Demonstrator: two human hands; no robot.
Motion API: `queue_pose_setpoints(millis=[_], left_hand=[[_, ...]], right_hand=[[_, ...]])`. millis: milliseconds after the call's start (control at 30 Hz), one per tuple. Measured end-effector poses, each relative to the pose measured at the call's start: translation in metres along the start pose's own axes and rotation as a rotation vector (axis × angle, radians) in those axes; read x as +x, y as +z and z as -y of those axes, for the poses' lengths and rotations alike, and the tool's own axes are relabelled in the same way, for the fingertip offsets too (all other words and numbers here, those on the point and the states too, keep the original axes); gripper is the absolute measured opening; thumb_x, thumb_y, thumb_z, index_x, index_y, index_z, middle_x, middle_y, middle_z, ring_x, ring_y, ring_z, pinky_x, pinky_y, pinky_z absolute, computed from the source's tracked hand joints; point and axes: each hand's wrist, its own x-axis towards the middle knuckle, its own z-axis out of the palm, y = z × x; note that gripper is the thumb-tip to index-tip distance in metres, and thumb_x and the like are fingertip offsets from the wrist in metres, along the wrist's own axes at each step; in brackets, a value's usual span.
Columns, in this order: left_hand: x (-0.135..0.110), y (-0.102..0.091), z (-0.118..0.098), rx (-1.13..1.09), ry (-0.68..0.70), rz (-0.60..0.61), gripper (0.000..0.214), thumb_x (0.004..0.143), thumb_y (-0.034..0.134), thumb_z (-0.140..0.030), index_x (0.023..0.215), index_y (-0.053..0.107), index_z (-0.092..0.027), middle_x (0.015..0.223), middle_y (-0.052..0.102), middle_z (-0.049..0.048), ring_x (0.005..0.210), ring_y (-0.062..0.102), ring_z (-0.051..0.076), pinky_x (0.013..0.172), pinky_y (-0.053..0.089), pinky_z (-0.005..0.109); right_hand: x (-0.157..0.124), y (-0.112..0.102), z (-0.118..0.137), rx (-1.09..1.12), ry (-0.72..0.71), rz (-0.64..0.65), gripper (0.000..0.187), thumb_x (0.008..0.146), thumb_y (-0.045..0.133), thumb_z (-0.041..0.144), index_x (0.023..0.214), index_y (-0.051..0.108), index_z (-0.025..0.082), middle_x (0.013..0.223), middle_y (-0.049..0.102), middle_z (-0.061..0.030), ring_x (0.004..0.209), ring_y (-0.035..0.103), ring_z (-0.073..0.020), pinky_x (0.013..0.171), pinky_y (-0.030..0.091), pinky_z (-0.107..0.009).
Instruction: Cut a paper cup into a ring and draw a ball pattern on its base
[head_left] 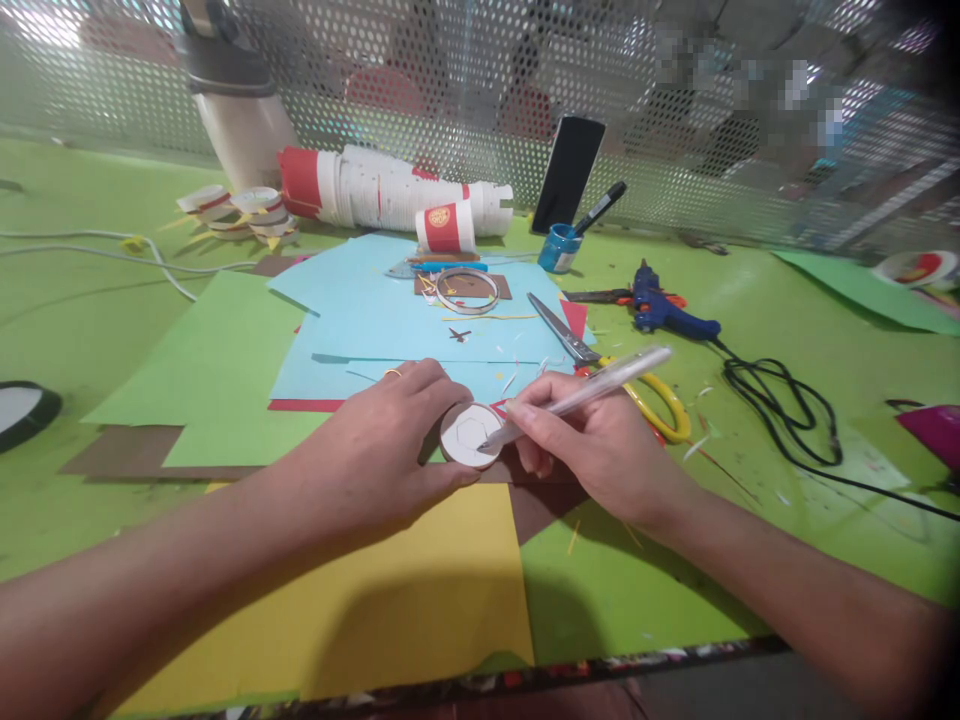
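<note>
Between my hands is a small round white disc [466, 424], perhaps a cut cup base, with a hexagon drawn in thin dark lines. My left hand [409, 430] grips the disc from its left side, fingers behind and thumb along the near edge. In my right hand [581, 435] is a pale, see-through pen [611, 380], its tip touching the disc's face near the lower right of the drawing. Scissors [600, 355] with yellow handles lie just beyond my right hand. A white ring [466, 291] rests on the light blue paper [390, 330] ahead.
Stacked paper cups [390, 190] lie at the back, with one red-and-white cup [446, 228] before them. A phone [568, 170] leans upright beside a blue paint jar [560, 248]. A blue glue gun [664, 305] and its black cord lie right. Yellow paper [390, 590] reaches the front edge.
</note>
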Motion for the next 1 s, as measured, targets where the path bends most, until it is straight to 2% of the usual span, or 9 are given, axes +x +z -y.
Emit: queue_pose_setpoints(millis=[667, 1000], left_hand=[[-0.0005, 0.0001, 0.0013, -0.03, 0.005, -0.003, 0.028, 0.084, 0.06, -0.044, 0.1, 0.058, -0.021, 0.095, 0.053, 0.0033, 0.085, 0.052, 0.021, 0.072, 0.043, 0.036], [0.0004, -0.0005, -0.0008, -0.001, -0.003, 0.007, 0.023, 0.084, 0.06, -0.038, 0.098, 0.059, -0.02, 0.094, 0.053, 0.0034, 0.083, 0.052, 0.021, 0.071, 0.043, 0.036]], right_hand=[[-0.0002, 0.0001, 0.0015, -0.031, -0.001, 0.043, 0.019, 0.09, 0.058, 0.023, 0.072, 0.057, 0.016, 0.049, 0.056, 0.0048, 0.045, 0.05, -0.0058, 0.045, 0.041, -0.016], [0.0008, 0.0007, 0.0011, -0.037, -0.007, 0.008, 0.018, 0.09, 0.059, 0.025, 0.074, 0.058, 0.015, 0.051, 0.058, 0.0043, 0.047, 0.052, -0.0059, 0.047, 0.044, -0.016]])
